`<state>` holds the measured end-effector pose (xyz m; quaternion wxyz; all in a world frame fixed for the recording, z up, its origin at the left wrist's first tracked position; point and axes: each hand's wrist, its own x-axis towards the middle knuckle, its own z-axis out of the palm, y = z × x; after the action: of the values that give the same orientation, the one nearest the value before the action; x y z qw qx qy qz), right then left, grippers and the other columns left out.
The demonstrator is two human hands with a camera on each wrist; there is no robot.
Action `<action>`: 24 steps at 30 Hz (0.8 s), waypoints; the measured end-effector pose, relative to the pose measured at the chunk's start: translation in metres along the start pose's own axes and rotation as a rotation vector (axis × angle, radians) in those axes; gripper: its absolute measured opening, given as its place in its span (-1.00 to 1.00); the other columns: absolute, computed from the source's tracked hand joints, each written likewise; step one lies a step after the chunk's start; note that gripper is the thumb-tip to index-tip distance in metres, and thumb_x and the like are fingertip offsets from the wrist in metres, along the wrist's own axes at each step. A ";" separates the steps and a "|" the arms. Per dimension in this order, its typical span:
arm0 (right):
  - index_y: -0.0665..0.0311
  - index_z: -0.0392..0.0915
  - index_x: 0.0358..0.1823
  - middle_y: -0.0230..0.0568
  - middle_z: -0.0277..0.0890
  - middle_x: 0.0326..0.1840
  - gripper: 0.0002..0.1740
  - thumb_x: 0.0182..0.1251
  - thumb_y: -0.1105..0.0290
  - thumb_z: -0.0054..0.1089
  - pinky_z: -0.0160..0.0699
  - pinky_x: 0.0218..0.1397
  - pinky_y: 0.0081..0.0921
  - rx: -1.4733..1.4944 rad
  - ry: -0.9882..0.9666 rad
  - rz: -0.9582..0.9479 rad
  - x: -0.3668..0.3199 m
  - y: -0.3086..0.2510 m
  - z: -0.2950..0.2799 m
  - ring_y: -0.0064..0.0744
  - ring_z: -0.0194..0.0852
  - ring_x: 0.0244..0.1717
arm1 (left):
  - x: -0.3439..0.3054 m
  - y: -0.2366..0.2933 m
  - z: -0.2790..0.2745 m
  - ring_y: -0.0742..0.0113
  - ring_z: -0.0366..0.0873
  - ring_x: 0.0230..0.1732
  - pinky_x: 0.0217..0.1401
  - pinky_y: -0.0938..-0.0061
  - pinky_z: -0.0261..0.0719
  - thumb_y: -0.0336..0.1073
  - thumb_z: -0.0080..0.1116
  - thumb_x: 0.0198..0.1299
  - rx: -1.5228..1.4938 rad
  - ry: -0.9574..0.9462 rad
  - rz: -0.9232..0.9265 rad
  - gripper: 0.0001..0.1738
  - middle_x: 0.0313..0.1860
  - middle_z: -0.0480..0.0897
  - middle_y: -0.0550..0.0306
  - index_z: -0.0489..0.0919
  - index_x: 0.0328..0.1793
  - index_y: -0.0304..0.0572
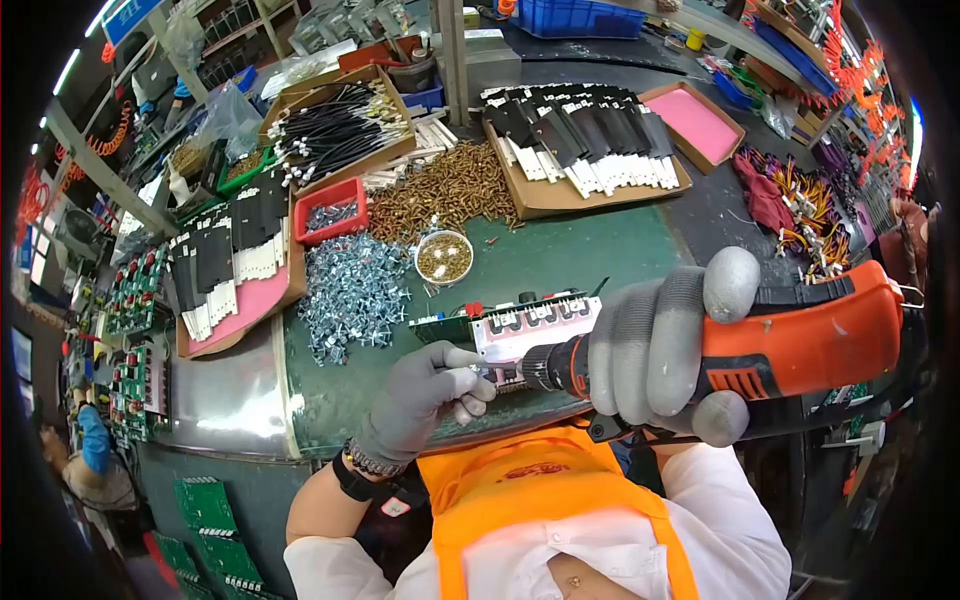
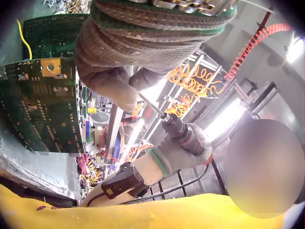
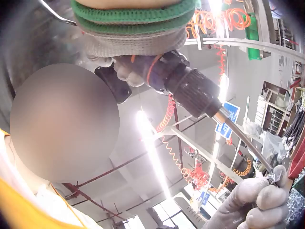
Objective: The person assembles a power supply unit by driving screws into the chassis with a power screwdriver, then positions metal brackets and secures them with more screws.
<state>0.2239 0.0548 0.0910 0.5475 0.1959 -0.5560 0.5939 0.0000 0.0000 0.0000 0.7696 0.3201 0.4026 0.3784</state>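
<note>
My gloved right hand (image 1: 650, 350) grips an orange-and-black electric screwdriver (image 1: 810, 340), its chuck pointing left. From the chuck a long metal bit (image 3: 245, 138) runs to my gloved left hand (image 1: 415, 400). There the thumb and fingers pinch a small silvery metal piece (image 3: 273, 178) at the bit's tip; its exact shape is partly hidden by the fingertips. Just beyond both hands, a green circuit board (image 1: 440, 328) carries a pale metal plate (image 1: 515, 340) with a row of dark components. The board's green side (image 2: 40, 105) shows beside the left hand in the left wrist view.
On the green mat lie silvery metal pieces (image 1: 355, 290) and brass-coloured parts (image 1: 455, 185) in piles. A round tub (image 1: 444, 257) and a red bin (image 1: 330, 212) stand beside them. Cardboard boxes hold black-and-white strips (image 1: 590, 140) and black cables (image 1: 340, 130). Wire bundles (image 1: 810, 220) lie right.
</note>
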 end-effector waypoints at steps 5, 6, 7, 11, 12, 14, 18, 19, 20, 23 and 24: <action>0.28 0.17 0.30 -0.10 0.55 -0.34 -0.22 0.11 0.46 0.47 0.54 -0.38 -0.28 0.124 -0.066 0.048 -0.003 -0.007 0.000 -0.26 0.53 -0.45 | -0.002 0.000 0.002 0.37 0.57 -0.41 -0.36 0.52 0.54 -0.37 0.10 0.25 -0.012 0.026 0.022 -0.76 -0.30 0.65 -0.03 0.45 0.00 -0.31; 0.28 0.17 0.30 -0.10 0.55 -0.34 -0.22 0.11 0.46 0.47 0.54 -0.38 -0.28 0.125 -0.067 0.049 -0.001 -0.008 0.000 -0.26 0.53 -0.45 | -0.002 0.000 0.002 0.37 0.57 -0.41 -0.36 0.52 0.54 -0.37 0.10 0.25 -0.014 0.027 0.023 -0.76 -0.30 0.65 -0.03 0.45 0.00 -0.31; 0.29 0.18 0.28 -0.12 0.54 -0.36 -0.23 0.11 0.46 0.47 0.53 -0.39 -0.29 0.104 -0.101 0.053 0.002 -0.008 -0.001 -0.27 0.52 -0.46 | -0.002 0.001 0.003 0.37 0.57 -0.40 -0.36 0.53 0.54 -0.37 0.10 0.25 -0.005 0.026 0.025 -0.76 -0.29 0.65 -0.02 0.45 0.00 -0.31; 0.23 0.20 0.15 -0.30 0.49 -0.58 -0.38 0.17 0.39 0.42 0.59 -0.62 -0.46 -0.007 -0.008 0.025 0.006 -0.004 0.010 -0.44 0.47 -0.71 | -0.001 -0.002 0.003 0.38 0.57 -0.40 -0.37 0.52 0.54 -0.36 0.12 0.23 -0.039 0.019 0.017 -0.74 -0.30 0.65 -0.02 0.46 0.00 -0.31; 0.22 0.19 0.22 -0.32 0.49 -0.54 -0.33 0.17 0.37 0.42 0.51 -0.66 -0.48 -0.016 0.037 0.026 0.001 -0.002 0.013 -0.46 0.45 -0.72 | -0.001 -0.002 0.003 0.38 0.57 -0.40 -0.37 0.52 0.54 -0.36 0.12 0.23 -0.042 0.018 0.010 -0.74 -0.30 0.65 -0.02 0.46 0.00 -0.31; 0.22 0.19 0.26 -0.35 0.48 -0.53 -0.31 0.18 0.35 0.41 0.44 -0.68 -0.50 -0.050 0.121 0.021 -0.002 0.002 0.016 -0.48 0.41 -0.73 | -0.001 -0.002 0.004 0.38 0.58 -0.41 -0.36 0.53 0.55 -0.36 0.11 0.23 -0.063 0.032 0.021 -0.73 -0.30 0.66 -0.03 0.46 0.01 -0.34; 0.21 0.17 0.34 -0.42 0.41 -0.50 -0.27 0.22 0.23 0.36 0.32 -0.65 -0.53 -0.172 0.388 0.043 0.002 0.006 0.027 -0.54 0.29 -0.74 | -0.006 -0.003 0.021 0.41 0.61 -0.42 -0.39 0.60 0.57 -0.40 0.05 0.24 0.275 0.150 0.121 -0.68 -0.30 0.67 -0.07 0.43 0.08 -0.43; 0.22 0.16 0.34 -0.42 0.41 -0.49 -0.27 0.22 0.24 0.36 0.33 -0.64 -0.53 -0.181 0.414 0.081 0.002 0.003 0.029 -0.54 0.30 -0.73 | -0.006 -0.002 0.021 0.41 0.61 -0.42 -0.39 0.60 0.57 -0.40 0.05 0.24 0.272 0.150 0.114 -0.68 -0.30 0.67 -0.07 0.43 0.08 -0.43; 0.22 0.16 0.34 -0.42 0.41 -0.49 -0.27 0.22 0.24 0.36 0.33 -0.64 -0.53 -0.181 0.420 0.086 0.000 0.001 0.026 -0.54 0.30 -0.73 | -0.006 -0.001 0.022 0.43 0.61 -0.44 -0.44 0.62 0.55 -0.41 0.04 0.25 0.277 0.080 0.038 -0.67 -0.32 0.67 -0.04 0.42 0.11 -0.44; 0.35 0.17 0.32 -0.28 0.47 -0.45 -0.29 0.16 0.49 0.31 0.58 -0.31 -0.46 -0.164 0.384 0.227 -0.009 -0.001 0.017 -0.45 0.49 -0.46 | -0.006 -0.006 0.028 0.48 0.61 -0.52 -0.55 0.67 0.50 -0.43 0.03 0.28 0.380 -0.007 -0.057 -0.61 -0.38 0.68 0.03 0.37 0.23 -0.37; 0.39 0.17 0.30 -0.28 0.47 -0.46 -0.30 0.15 0.49 0.30 0.57 -0.32 -0.51 -0.200 0.415 0.253 -0.011 0.002 0.019 -0.49 0.50 -0.45 | -0.006 -0.006 0.033 0.51 0.60 -0.53 -0.54 0.66 0.50 -0.43 0.05 0.28 0.529 0.007 -0.044 -0.59 -0.40 0.68 0.06 0.37 0.25 -0.31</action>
<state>0.2186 0.0338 0.0870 0.5877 -0.0562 -0.5079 0.6273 0.0277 -0.0137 0.0130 0.6658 0.4999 0.4970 0.2445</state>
